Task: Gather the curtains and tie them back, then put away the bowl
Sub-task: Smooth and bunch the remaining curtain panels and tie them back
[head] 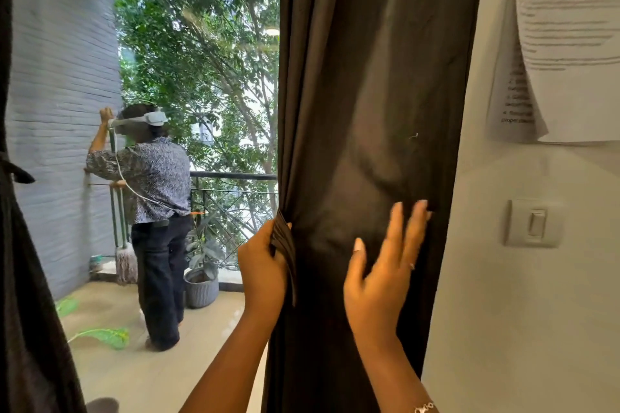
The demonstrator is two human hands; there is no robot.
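Note:
A dark brown curtain (369, 94) hangs at the right side of the balcony opening, bunched into folds. My left hand (263, 268) grips its gathered left edge at about waist height. My right hand (382, 275) lies flat against the curtain's front, fingers straight and spread, close to the wall. A second dark curtain (23, 295) hangs at the far left, tied with a dark band (16, 171). No bowl is in view.
A person with a headset (157, 211) stands on the balcony by the grey brick wall, near hanging mops (125, 261) and a potted plant (201, 285). A railing (235, 178) closes the balcony. On the right wall are a light switch (535, 223) and taped papers (567, 43).

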